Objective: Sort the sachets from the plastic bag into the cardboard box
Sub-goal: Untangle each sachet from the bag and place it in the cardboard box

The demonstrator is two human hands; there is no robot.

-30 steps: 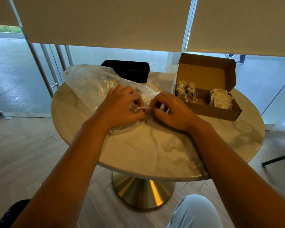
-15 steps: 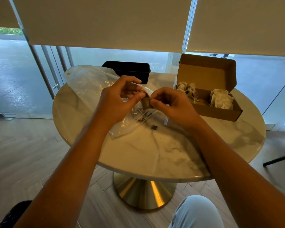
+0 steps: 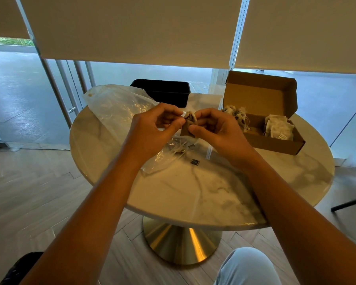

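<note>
grip: both hands hold one small brown paper sachet [image 3: 188, 125] in the air above the middle of the round white marble table [image 3: 193, 192]. the left hand [image 3: 154, 128] pinches its left edge between thumb and curled fingers, and the right hand [image 3: 216, 128] pinches its right edge the same way.
sachet relative to grip: it sits between the two hands, at the fingertips and not in either palm. most of its face shows between the thumbs. whether a string hangs from it cannot be told.
other sachets: a few seem to remain in the crumpled clear plastic bag [image 3: 119, 108], which lies across the left half of the table with its mouth toward the middle. a small dark square tag [image 3: 194, 162] lies loose on the marble just beside the bag's mouth.
destination: the open brown cardboard box [image 3: 273, 140] stands near the right edge of the table, lid up, with a tangled pile of sachets at its left end and a paler stack at its right end.
risk, dropping: the hold is only a fingertip pinch, so the sachet could slip when one hand lets go to carry it.
risk, tearing: pulling the two edges apart could rip the thin paper.
risk, wrong pile: it could land in the wrong end of the box if its kind is misjudged.
risk, snagging: threads in the bag could drag others out.
</note>
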